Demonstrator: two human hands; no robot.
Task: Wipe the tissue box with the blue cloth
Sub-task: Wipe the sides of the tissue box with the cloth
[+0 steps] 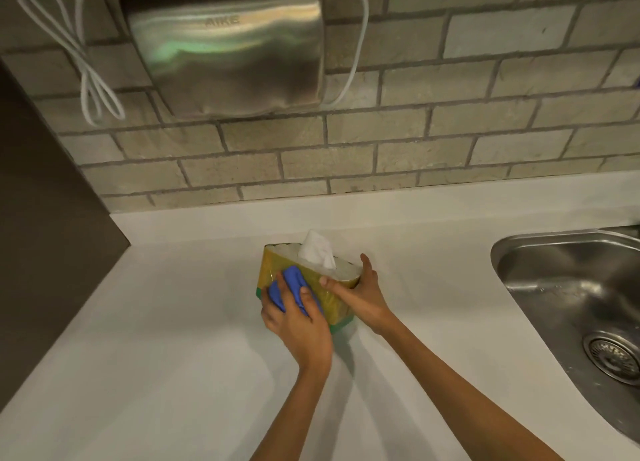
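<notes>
A yellow tissue box [277, 266] with green lower corners stands on the white counter [173, 322], a white tissue [317, 247] sticking up from its top. My left hand [298, 325] presses a crumpled blue cloth [291, 282] against the box's near long side. My right hand [363, 298] grips the box's right end, thumb on the front face and fingers behind it.
A steel sink [581, 287] with a drain [616, 356] is set into the counter at the right. A brick wall rises behind, carrying a metal hand dryer [225, 48] and a looped white cable [93, 90]. A dark panel [45, 218] bounds the left.
</notes>
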